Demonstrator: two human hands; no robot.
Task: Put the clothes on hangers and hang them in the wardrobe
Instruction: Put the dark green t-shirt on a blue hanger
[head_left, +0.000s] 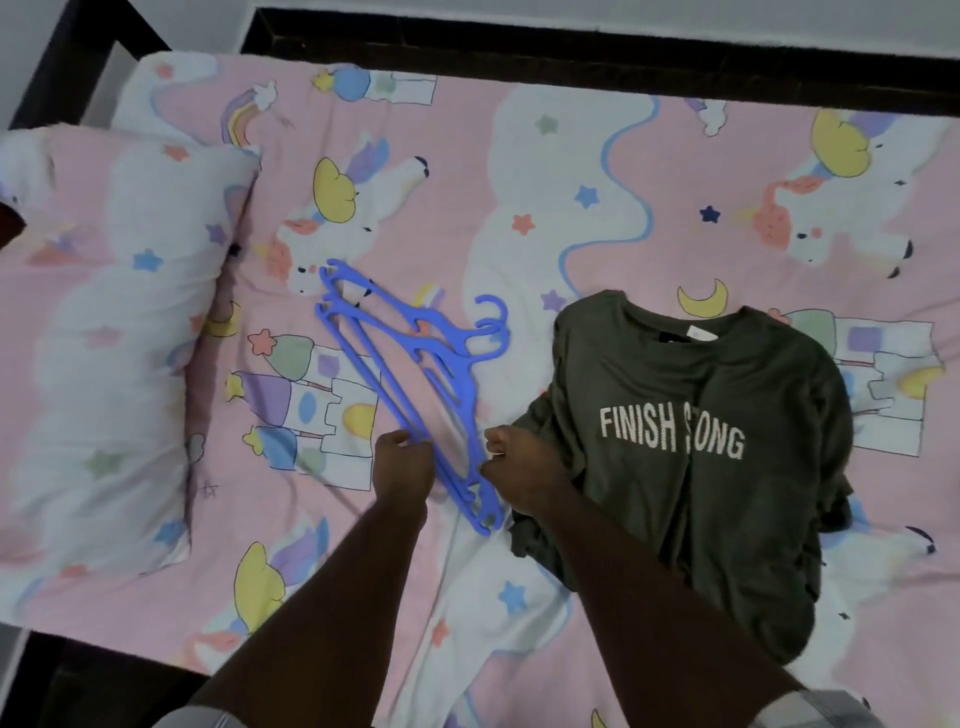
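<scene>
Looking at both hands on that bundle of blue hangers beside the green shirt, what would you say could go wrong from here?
1. The blue hangers lie stacked with their hooks nested, so pulling one free may drag the others along or tangle them.
2. The left hand and right hand both pinch near the same end; a grip that far off centre could let the far end swing or slip.
3. The green shirt is bunched over other clothes, so lifting it may pull those along.

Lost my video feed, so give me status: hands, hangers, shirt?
Left hand and right hand both gripping blue hangers on bed. Olive T-shirt flat beside, unhung. Nothing blocking.
</scene>
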